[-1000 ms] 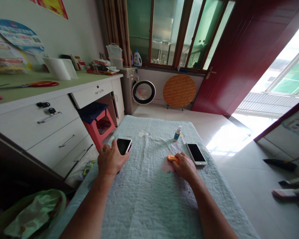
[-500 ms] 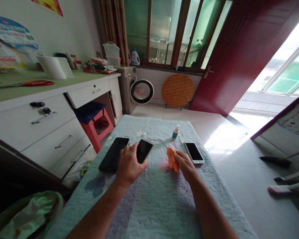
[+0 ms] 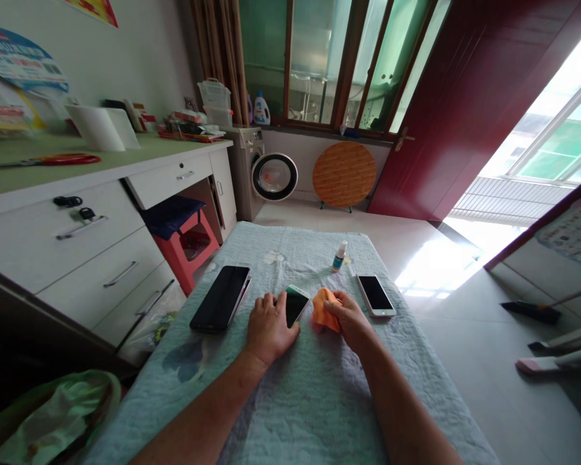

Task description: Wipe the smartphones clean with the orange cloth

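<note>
My left hand grips a white-edged phone with a dark screen, low over the quilted cloth. Just right of that phone, an orange cloth is pinched in my right hand. A second white phone lies screen up to the right of my right hand. On the left, a larger black device rests on what looks like another thin item at its right edge. Beyond my hands stands a small spray bottle with a white cap.
A desk with drawers runs along the left, with a red stool beside it. At the lower left is a green bin. A washing machine with its door open and a round wooden board stand beyond the cloth.
My left hand has moved right and slightly down with the phone, away from the black device. The orange cloth in my right hand has shifted left, closer to the phone, and looks more spread.
</note>
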Demonstrator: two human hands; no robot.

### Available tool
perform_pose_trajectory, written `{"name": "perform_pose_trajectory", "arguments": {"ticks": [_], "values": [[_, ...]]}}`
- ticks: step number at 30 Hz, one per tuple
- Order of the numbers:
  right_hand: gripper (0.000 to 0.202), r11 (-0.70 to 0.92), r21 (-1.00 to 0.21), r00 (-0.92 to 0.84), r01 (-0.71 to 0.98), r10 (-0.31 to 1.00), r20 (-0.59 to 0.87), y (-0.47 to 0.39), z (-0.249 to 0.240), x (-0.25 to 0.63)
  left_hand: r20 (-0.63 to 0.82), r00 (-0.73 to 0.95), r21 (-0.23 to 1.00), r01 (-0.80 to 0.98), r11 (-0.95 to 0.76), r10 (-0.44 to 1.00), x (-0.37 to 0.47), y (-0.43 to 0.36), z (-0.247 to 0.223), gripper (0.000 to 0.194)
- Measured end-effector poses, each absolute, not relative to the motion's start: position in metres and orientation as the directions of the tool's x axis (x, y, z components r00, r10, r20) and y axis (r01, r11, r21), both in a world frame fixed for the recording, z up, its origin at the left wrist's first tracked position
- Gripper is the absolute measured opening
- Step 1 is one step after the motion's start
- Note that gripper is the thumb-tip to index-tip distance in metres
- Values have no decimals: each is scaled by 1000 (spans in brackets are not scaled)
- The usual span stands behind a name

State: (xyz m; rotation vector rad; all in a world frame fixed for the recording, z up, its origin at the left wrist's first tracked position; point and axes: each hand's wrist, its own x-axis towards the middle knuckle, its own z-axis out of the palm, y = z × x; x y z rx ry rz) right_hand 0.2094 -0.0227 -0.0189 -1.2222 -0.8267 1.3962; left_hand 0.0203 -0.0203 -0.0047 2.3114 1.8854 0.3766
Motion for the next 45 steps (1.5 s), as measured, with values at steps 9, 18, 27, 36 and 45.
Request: {"name": "perform_pose_trajectory", "arguments": {"ticks": [9,18,27,36,45], "values": [[42,26,-999,206,19,978,30,-23,-13,199,-166,553,516,754,-406,816,-16,-16,11,119],[16,284,-598,-101,749,942,321,-31,-17,188,19,549,668,615,-419,836,2,-21,-9,112],[18,297,-574,-159,763,947,279,-22,-24,190,111,496,668,604,-434,861,9,-21,-20,108],[17,372,-602,-364,706,921,141,-38,1,181,109,473,667,617,-417,874,8,-22,-20,104],[18,353,-670,-394,653,914,97,-39,4,185,79,463,573,704,-420,883,7,-24,-18,71]]}}
